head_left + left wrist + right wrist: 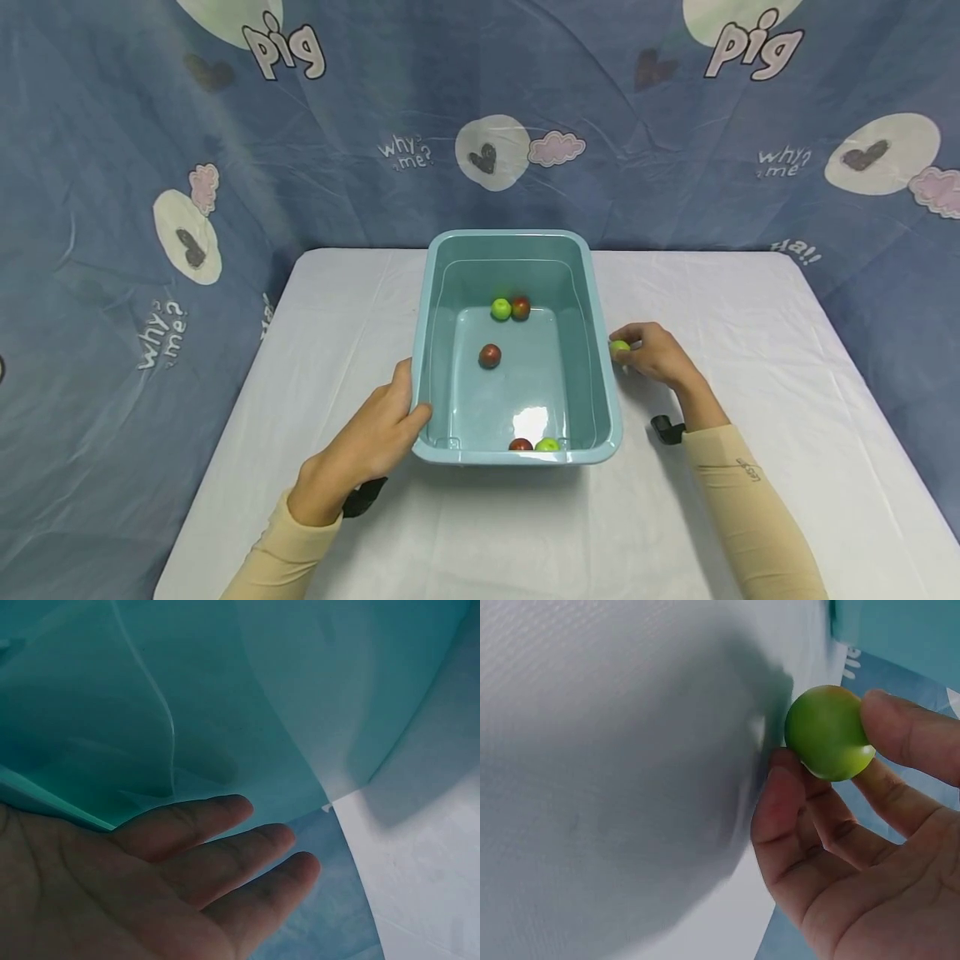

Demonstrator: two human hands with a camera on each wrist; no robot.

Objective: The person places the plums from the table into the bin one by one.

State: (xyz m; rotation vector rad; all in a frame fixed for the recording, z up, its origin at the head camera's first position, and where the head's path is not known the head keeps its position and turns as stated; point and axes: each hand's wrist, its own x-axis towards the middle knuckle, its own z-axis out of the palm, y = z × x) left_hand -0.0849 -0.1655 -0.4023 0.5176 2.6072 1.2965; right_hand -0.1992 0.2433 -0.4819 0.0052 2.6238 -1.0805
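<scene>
A teal plastic bin (pixel 517 235) stands on the white-covered table. My left hand (pixel 375 433) grips its left rim near the front corner, thumb over the rim; in the left wrist view, fingers (pixel 240 855) extend along the outer wall. Just outside the bin's right wall, my right hand (pixel 656 358) pinches a small, smooth, round green fruit (pixel 829 733) between thumb and fingertips, close over the cloth. Inside the bin, a green fruit (pixel 501 309) touches a dark red one (pixel 521 308). Another dark red fruit (pixel 490 356) lies mid-floor. The front rim partly hides a red (pixel 521 444) and a green fruit (pixel 547 444).
A white cloth (pixel 720 317) covers the table on both sides of the bin. Blue printed fabric (pixel 337 200) hangs behind the table and along both sides, close to the bin's back end. Dark wrist-camera pieces (pixel 666 429) sit by both wrists.
</scene>
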